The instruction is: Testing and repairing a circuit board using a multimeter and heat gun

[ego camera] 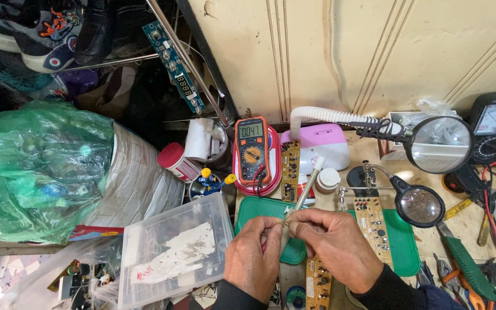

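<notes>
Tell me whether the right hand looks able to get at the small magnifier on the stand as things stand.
Probably yes. The small magnifier stands just beyond and to the right of the right hand, with only a flat circuit board on the green tray between them. But that hand is busy gripping the soldering iron.

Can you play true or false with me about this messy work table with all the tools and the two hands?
1. Both hands hold one thin, pale tool together. True: the left hand and the right hand pinch the pale tool, whose tip points up and away.
2. The orange meter lies flat on the green tray. False: the orange meter stands behind the green tray, near the wall.
3. A clear plastic box sits to the left of the hands. True: the clear plastic box is there, with white stuff inside.
4. There is only one magnifying glass. False: a big magnifier and a smaller magnifier both show.
5. The big plastic bag is red. False: the plastic bag is green.
</notes>
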